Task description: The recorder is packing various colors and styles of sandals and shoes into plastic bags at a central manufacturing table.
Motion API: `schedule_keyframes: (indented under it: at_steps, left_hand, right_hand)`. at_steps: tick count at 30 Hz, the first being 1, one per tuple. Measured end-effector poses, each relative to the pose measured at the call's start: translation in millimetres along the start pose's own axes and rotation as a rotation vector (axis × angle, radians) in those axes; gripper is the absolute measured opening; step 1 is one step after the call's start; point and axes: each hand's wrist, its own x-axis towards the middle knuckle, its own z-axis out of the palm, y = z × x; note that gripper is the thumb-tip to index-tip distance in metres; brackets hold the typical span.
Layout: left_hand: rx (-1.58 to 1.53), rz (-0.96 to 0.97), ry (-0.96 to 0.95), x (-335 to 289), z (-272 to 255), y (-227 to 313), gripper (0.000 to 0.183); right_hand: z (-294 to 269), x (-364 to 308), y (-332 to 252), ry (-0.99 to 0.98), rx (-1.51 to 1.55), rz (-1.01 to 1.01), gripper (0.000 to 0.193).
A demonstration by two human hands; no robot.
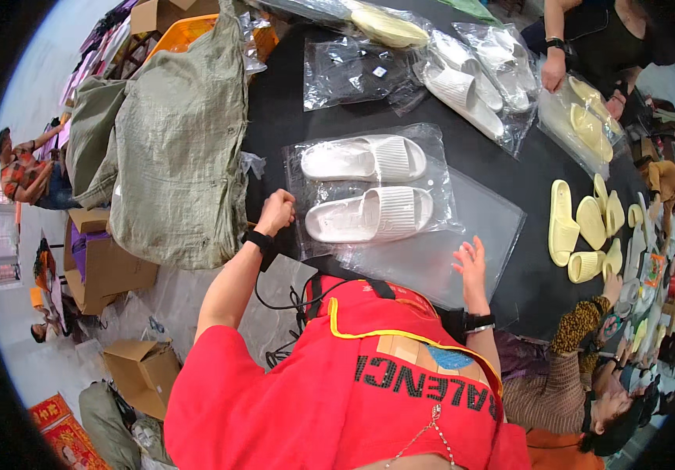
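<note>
A pair of white slides, an upper slide (353,159) and a lower slide (345,218), lies side by side in a clear plastic bag (441,176) on the black table (486,176). At the bag's left edge my left hand (277,211) is closed, its fingertips pinching the film. My right hand (471,270) is open above the table's near edge, with fingers spread and nothing in them. Beneath and beside the bagged pair lies a flat, empty clear bag (478,227), close to my right hand.
A grey-green woven sack (185,149) stands left of the table. Bagged white slides (463,86) and a dark plastic packet (353,74) lie farther back. Loose yellow slides (563,223) are at the right. Co-workers' hands (554,72) handle bagged yellow slides (590,129).
</note>
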Motion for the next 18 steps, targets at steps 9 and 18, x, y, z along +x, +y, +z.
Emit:
schedule_keyframes:
  at_steps: [9,18]
  left_hand:
    - [-0.051,0.545,-0.186,16,16,5,0.03]
    - [0.002,0.181,-0.223,36,27,33,0.06]
  right_hand:
    - [24,48,-10,-0.054,0.217,0.191,0.047]
    - [29,58,2,-0.032,0.165,0.175,0.028]
